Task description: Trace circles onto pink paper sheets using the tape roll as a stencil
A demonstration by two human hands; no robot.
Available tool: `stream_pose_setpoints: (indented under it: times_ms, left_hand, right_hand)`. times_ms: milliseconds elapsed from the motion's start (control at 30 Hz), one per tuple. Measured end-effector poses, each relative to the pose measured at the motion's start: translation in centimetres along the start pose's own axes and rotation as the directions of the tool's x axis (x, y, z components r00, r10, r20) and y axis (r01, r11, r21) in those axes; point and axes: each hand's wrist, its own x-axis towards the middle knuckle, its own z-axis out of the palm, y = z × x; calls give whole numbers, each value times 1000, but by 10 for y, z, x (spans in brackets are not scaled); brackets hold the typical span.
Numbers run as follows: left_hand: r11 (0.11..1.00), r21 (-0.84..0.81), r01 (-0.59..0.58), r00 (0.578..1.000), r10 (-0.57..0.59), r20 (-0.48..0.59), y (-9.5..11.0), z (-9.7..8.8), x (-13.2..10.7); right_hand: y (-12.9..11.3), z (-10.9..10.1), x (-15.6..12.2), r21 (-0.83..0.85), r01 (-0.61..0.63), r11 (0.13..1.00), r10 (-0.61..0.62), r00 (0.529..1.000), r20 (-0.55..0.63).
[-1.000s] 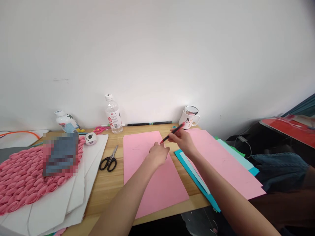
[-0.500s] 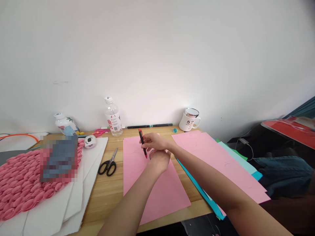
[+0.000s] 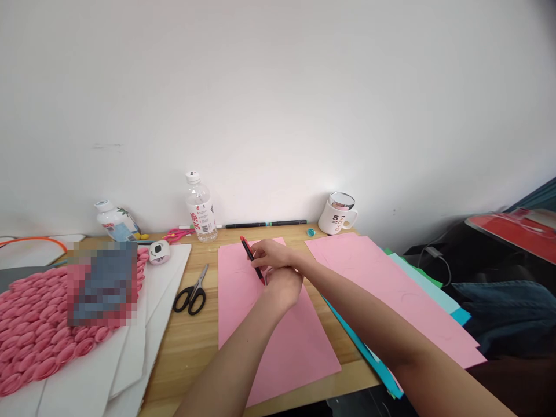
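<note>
My right hand (image 3: 271, 253) is closed round a black pen with red ends (image 3: 247, 250). The pen slants, its lower end down by the pink paper (image 3: 295, 347). Just below and crossed by my right wrist, my left hand (image 3: 284, 285) rests over the same sheet. Its fingers are mostly hidden. A small bit of a pale, curved-edged thing (image 3: 269, 274) shows beside them; I cannot tell what it is. Faint curved lines mark the paper. Black-handled scissors (image 3: 191, 295) lie to the left of the sheet.
More pink sheets (image 3: 391, 289) lie on the right over blue and green ones. A mug (image 3: 332, 219), a teal cap (image 3: 310, 232), dark pens (image 3: 247, 225) and a bottle (image 3: 202, 217) line the wall. Pink petal-like pieces (image 3: 43, 324) cover white boards (image 3: 130, 359) at left.
The pen has tilted further, its top leaning left and its lower end shifting slightly right. My right hand has turned a little with it. My left hand stays nearly in place.
</note>
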Motion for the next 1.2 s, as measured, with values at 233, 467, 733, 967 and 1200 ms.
stream_pose_setpoints:
  times_ms: [233, 467, 733, 967, 1200]
  left_hand:
    - [998, 55, 10, 999, -8, -42, -1, -3, -13]
    - [999, 34, 27, 1000, -27, -13, 1, -10, -20]
    - [1000, -17, 3, 998, -4, -57, 3, -14, -27]
    - [999, 39, -32, 992, 37, -118, 1, -14, -36]
    - [988, -12, -155, 967, 149, -206, -34, -2, -38]
  right_hand:
    - [10, -10, 0, 76, -103, 992, 118, 968, -224]
    - [31, -16, -5, 159, -145, 976, 194, 915, -353]
    - [51, -28, -21, 201, -187, 962, 265, 821, -505]
    - [58, -31, -55, 227, -222, 948, 316, 738, -597]
    - [35, 3, -118, 409, 23, 912, 331, 546, -770]
